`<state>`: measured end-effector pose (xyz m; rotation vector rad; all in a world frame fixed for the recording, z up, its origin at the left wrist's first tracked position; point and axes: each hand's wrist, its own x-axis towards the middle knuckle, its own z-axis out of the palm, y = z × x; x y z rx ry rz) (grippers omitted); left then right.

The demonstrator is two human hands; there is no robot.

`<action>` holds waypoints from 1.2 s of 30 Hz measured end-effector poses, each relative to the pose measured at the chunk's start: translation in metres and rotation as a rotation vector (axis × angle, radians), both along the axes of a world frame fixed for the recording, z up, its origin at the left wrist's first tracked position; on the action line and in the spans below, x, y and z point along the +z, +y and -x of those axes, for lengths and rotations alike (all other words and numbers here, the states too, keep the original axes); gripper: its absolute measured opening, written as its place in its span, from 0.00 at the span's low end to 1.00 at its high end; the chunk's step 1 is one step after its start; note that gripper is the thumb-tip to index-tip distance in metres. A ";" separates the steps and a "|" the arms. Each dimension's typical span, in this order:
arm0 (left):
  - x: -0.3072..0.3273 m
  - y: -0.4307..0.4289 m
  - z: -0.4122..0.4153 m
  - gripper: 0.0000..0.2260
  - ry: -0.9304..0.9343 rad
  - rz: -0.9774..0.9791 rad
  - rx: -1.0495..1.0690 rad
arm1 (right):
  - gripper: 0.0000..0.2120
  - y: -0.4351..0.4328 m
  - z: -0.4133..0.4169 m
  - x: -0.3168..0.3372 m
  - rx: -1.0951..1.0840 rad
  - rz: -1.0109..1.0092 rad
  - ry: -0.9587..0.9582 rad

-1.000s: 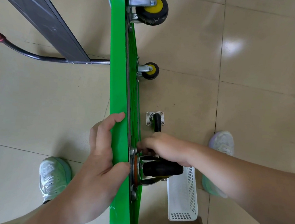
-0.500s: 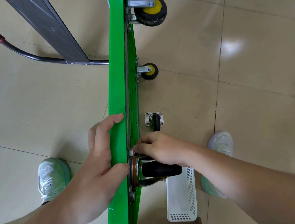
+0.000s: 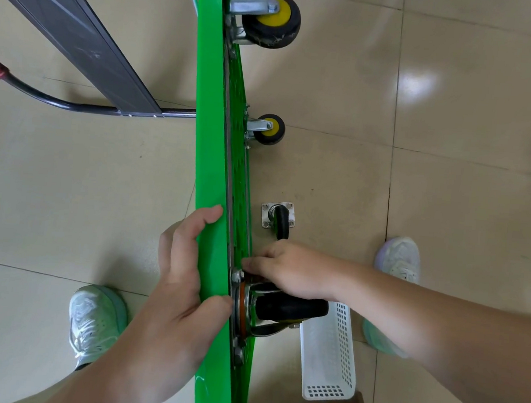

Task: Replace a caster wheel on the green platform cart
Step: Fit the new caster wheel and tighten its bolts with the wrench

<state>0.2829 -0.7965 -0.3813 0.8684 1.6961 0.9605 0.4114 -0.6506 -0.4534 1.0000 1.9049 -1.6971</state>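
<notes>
Green cart (image 3: 206,133): three mounted casters (image 3: 290,308), one loose caster (image 3: 280,218); left fingers (image 3: 188,236) grasp it; right fingers' (image 3: 259,264) grip unclear.

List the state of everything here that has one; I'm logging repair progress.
Green plastic platform cart: tipped on edge.
Left hand: grips the cart's edge.
Black rubber caster wheel: against the cart's underside, near end.
Right hand: fingertips at that caster's plate; grip unclear.
Loose black caster with square steel plate: detached, lying on floor.
Two yellow-hubbed casters: mounted.
White perforated plastic basket: on floor, contents unseen.
</notes>
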 end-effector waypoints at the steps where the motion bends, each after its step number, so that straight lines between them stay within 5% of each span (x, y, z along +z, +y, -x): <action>1: 0.000 0.000 0.000 0.39 0.001 -0.003 -0.003 | 0.21 -0.001 0.001 0.000 -0.011 0.002 0.007; 12: 0.001 0.000 0.001 0.39 0.001 0.007 -0.019 | 0.14 -0.001 0.000 -0.003 -0.024 -0.009 0.044; 19: 0.002 -0.001 0.001 0.39 -0.004 -0.001 -0.019 | 0.30 -0.003 0.004 -0.005 -0.045 0.035 0.013; 25: 0.002 0.000 -0.001 0.39 0.024 -0.037 -0.009 | 0.14 -0.003 0.003 -0.002 0.026 -0.020 0.029; 36: 0.003 0.001 0.000 0.38 -0.008 0.002 -0.017 | 0.11 -0.001 0.003 0.003 -0.053 -0.009 0.017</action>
